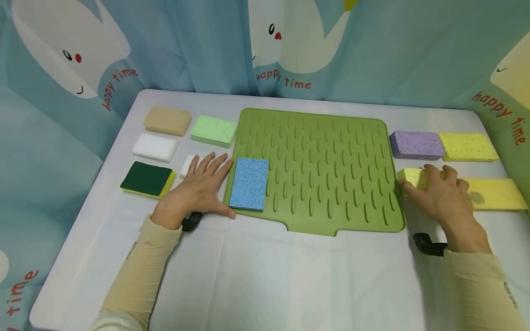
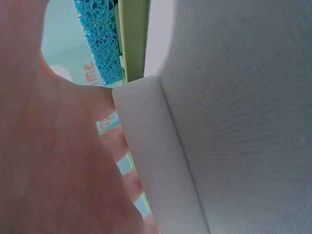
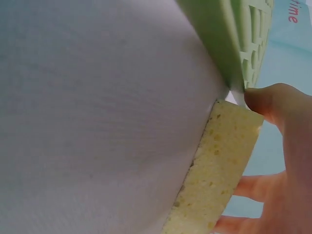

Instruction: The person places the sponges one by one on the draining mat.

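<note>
Currently: left hand point(image 1: 198, 188) over a white sponge point(image 2: 151, 146); right hand point(image 1: 446, 195) at a pitted yellow sponge point(image 3: 214, 165).
Left fingers spread wide, thumb out toward the near-left corner of the ridged green mat point(image 1: 323, 170); the white sponge lies on the table point(image 1: 314, 285) under the hand, left of the mat. Right thumb sits by the left end of the pitted yellow sponge, just right of the mat, fingers bent across it; whether they pinch it, cannot tell. A blue sponge point(image 1: 249, 184) lies along the mat's left edge; a purple sponge point(image 1: 417, 145) lies beyond the right hand.
</note>
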A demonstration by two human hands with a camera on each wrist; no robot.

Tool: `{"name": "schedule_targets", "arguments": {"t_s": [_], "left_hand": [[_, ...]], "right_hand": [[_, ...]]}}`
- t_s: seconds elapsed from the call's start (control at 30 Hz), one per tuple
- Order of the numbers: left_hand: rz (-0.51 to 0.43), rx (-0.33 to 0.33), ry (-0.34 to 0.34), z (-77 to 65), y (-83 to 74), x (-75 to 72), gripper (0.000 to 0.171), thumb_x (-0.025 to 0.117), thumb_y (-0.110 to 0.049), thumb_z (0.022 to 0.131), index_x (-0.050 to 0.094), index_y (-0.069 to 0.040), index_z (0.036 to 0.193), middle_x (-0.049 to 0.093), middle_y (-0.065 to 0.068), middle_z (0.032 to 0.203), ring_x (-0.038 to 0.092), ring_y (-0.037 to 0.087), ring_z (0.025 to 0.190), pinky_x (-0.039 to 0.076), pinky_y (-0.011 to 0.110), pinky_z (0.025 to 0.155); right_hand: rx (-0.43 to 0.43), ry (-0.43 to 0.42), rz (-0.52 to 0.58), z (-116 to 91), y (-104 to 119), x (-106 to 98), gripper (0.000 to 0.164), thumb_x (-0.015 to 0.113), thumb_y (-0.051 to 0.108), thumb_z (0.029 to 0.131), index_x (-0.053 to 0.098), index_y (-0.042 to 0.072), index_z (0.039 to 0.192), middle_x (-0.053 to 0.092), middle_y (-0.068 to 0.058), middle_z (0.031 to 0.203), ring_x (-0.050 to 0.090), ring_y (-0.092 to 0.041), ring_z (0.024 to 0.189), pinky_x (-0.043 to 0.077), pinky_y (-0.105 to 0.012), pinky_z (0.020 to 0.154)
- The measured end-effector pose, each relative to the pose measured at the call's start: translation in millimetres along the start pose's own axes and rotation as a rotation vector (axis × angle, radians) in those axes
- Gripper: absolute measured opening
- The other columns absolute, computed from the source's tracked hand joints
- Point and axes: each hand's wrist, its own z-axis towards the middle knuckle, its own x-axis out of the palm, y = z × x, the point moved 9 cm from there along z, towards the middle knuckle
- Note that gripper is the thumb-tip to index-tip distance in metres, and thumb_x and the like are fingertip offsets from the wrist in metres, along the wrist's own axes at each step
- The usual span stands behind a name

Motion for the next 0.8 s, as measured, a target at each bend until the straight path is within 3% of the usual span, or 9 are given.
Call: {"name": "schedule_targets", "arguments": {"t_s": [0.2, 0.3, 0.67, 0.8], "left_hand": [[0.0, -0.001, 0.002, 0.7, -0.2, -0.2, 0.137, 0.079, -0.074, 0.061, 0.009, -0.013, 0.161, 0.005, 0.01, 0.168, -0.001, 0.038, 0.154, -0.004, 0.065, 0.12], [-0.001, -0.002, 0.003, 0.6, -0.1, -0.1, 0.136, 0.079, -0.074, 0.061, 0.008, -0.013, 0.161, 0.005, 0.01, 0.168, -0.001, 0.038, 0.154, -0.005, 0.064, 0.12], [-0.003, -0.005, -0.004, 0.6, 1.5, 1.4, 0.137, 0.079, -0.075, 0.06, 0.009, -0.013, 0.161, 0.005, 0.01, 0.168, -0.001, 0.038, 0.154, -0.005, 0.065, 0.119], [-0.003, 0.001, -0.008, 0.7, 0.9, 1.2, 0.137, 0.079, -0.074, 0.06, 0.009, -0.013, 0.161, 0.006, 0.01, 0.168, 0.0, 0.038, 0.154, -0.005, 0.065, 0.119]], "right_hand": [[0.001, -0.055, 0.001, 0, 1, -8, 0.089, 0.042, 0.065, 0.095, 0.031, -0.012, 0.137, 0.011, -0.049, 0.146, 0.024, -0.076, 0.114, 0.03, -0.076, 0.078], [-0.008, -0.09, 0.005, -2, 3, -13, 0.088, 0.044, 0.065, 0.094, 0.033, -0.01, 0.139, 0.012, -0.046, 0.149, 0.023, -0.075, 0.118, 0.029, -0.077, 0.08], [-0.248, -0.179, 0.078, -12, 47, -24, 0.072, 0.066, 0.043, 0.091, 0.04, 0.0, 0.142, 0.011, -0.033, 0.159, 0.014, -0.066, 0.136, 0.019, -0.079, 0.096], [-0.293, -0.188, 0.086, -14, 58, -26, 0.068, 0.07, 0.037, 0.089, 0.042, 0.002, 0.14, 0.006, -0.031, 0.161, 0.008, -0.062, 0.142, 0.014, -0.079, 0.101]]}}
